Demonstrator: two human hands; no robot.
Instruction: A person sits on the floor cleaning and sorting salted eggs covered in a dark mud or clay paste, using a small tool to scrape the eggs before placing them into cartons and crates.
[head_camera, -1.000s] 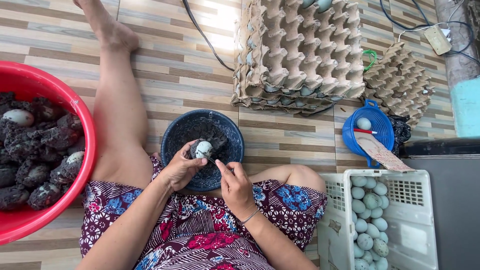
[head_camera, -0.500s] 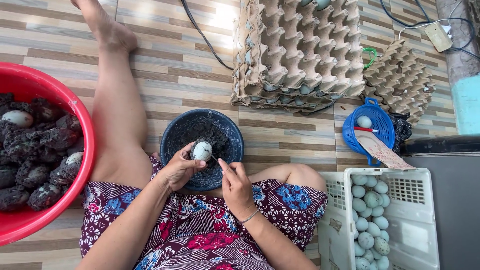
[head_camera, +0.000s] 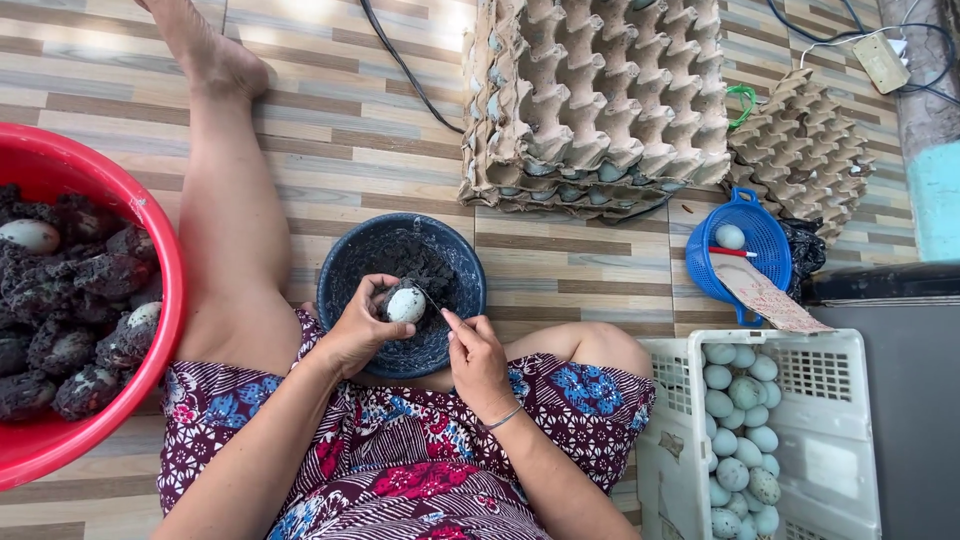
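The person sits with one bare leg stretched out long and the other knee bent to the side. Both arms reach forward from the bottom of the view, elbows bent, and the two hands come close together in front of the lap. The left hand is curled, with its fingers and thumb wrapped round something small, and the right hand sits just beside it, its fingers pinched together and pointing toward the left hand.
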